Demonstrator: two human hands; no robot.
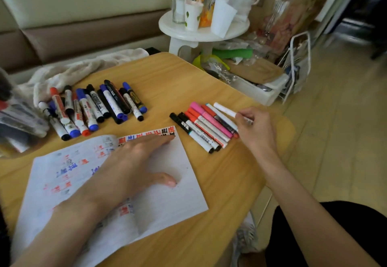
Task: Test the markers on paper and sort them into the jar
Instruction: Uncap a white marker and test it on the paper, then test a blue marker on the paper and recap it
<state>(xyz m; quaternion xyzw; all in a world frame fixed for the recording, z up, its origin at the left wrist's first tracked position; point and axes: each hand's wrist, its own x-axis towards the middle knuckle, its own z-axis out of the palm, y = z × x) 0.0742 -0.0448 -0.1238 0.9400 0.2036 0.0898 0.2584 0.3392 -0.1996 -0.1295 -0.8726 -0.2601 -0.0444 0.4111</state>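
A white sheet of paper [171, 195] with red, blue and black test marks lies on the wooden table [209, 235]. My left hand [136, 162] presses flat on it, fingers straight. My right hand [255, 128] pinches a white marker [226, 110] at the right end of a row of slim pink, red, black and white markers [206, 127]. A larger pile of thick blue, black and red markers [94, 109] lies at the table's back left. A clear jar [14, 117] holding markers sits at the far left edge, partly cut off.
A crumpled cream cloth [79, 71] lies behind the marker pile. Beyond the table stands a round white stool [201, 31] with cups and bottles. A white bin of clutter [257, 86] sits on the floor to the right. The table's edge runs just past my right hand.
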